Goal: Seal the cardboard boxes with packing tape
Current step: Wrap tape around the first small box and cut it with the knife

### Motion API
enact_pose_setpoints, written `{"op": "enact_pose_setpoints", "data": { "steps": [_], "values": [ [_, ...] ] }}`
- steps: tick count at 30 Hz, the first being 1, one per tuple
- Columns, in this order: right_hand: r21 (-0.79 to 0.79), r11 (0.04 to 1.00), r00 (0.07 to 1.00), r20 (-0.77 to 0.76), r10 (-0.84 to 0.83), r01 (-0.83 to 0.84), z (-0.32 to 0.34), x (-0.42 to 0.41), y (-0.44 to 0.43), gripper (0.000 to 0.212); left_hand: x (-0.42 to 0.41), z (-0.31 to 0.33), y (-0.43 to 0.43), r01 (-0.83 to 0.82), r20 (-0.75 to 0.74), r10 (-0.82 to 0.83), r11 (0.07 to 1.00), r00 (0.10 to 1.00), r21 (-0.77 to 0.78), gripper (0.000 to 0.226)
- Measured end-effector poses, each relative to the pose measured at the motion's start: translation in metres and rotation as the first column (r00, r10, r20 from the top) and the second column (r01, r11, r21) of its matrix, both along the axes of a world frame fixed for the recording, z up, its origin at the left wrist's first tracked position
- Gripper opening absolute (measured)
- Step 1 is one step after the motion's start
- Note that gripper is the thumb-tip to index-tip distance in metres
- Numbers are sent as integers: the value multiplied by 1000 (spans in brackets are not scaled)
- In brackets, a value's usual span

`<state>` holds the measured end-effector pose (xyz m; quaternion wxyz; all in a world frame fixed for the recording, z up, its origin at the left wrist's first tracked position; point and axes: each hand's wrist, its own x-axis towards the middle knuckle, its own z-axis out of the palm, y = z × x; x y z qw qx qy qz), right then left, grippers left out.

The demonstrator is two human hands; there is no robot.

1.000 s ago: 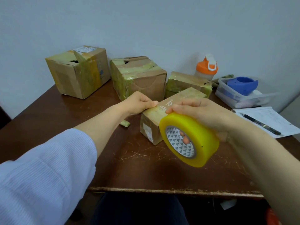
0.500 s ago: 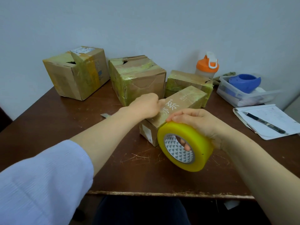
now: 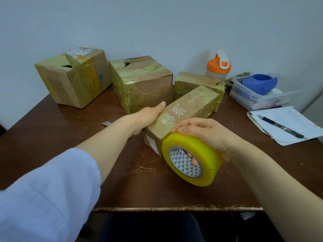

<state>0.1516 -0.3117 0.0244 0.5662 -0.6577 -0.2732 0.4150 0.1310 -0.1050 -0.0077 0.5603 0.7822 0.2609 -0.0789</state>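
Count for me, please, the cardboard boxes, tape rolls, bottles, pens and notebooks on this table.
Cardboard boxes: 4
Tape roll: 1
Bottle: 1
Pen: 1
Notebook: 1
Total: 8

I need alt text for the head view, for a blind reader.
A right hand holds a yellow tape roll at the near end of a long box; the left hand steadies its side. Three more boxes stand behind.

Unreadable white characters on box [image 3: 192, 105]
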Motion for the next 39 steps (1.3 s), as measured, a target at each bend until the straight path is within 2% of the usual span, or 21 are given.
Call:
{"op": "enact_pose_setpoints", "data": {
  "steps": [1,2,4,5,7,9,13,16,17,18,20,21,22,26,27,30,32,34,36,37,39],
  "values": [
    [-5,1000,1000,5,-8,8,0,0,0,14,1,1,-1,14,8,-15,997,1000,78,66],
    [-6,1000,1000,8,-20,20,1,0,0,14,3,3,-3,42,15,-48,957,999,287,66],
    [4,999,999,5,-41,41,2,0,0,14,3,10,-15,66,15,-110,689,994,722,74],
    [3,999,999,5,-46,46,1,1,0,14,3,11,-23,87,0,-150,577,989,812,80],
    [-7,999,999,12,-44,44,0,1,0,14,3,2,-36,155,-58,-206,494,977,856,83],
    [4,999,999,10,-44,44,-1,2,0,14,6,2,-37,166,-54,-221,527,974,834,74],
    [-6,999,998,29,-47,47,-2,2,0,13,2,7,-15,164,40,-249,741,968,651,58],
    [-7,999,999,20,-35,35,-5,2,0,12,-5,-1,-7,113,166,-184,924,969,367,46],
    [-7,999,999,18,-42,42,-5,2,0,12,-5,0,-7,109,170,-181,926,969,363,46],
    [-8,999,999,12,-51,51,-4,2,0,12,-5,0,-9,118,140,-201,884,969,452,49],
    [-4,998,998,12,-58,58,-3,1,0,13,-6,0,-17,112,91,-271,648,958,753,57],
    [-6,999,998,25,-52,52,-3,2,0,13,-7,-1,-21,120,96,-349,548,932,828,59],
    [-12,999,998,37,-45,45,-3,2,0,14,-7,-1,-23,154,88,-406,526,910,837,61],
    [-4,998,998,19,-58,58,-1,-1,-1,14,-4,10,-21,225,35,-337,698,941,680,73],
    [-8,998,997,24,-67,68,0,-2,-2,13,-3,14,-22,227,-3,-307,694,952,683,74],
    [-7,995,994,49,-99,99,2,-7,-5,12,-1,23,-29,287,-126,-298,592,946,753,73],
    [-9,996,993,70,-92,93,6,-12,-7,15,-2,26,-34,282,-85,-346,570,934,772,65],
    [12,999,999,30,-32,32,19,-16,-11,35,-5,31,-35,277,30,-410,667,911,691,50],
    [87,995,998,-31,57,-54,36,-16,-15,43,-8,34,-33,324,155,-430,831,889,452,23],
    [132,988,995,-50,83,-75,44,-15,-17,46,-9,35,-33,352,173,-434,863,884,363,20],
    [183,982,997,-57,60,-49,55,-12,-18,55,-5,31,-32,378,103,-427,870,898,317,17]
  ]
}}
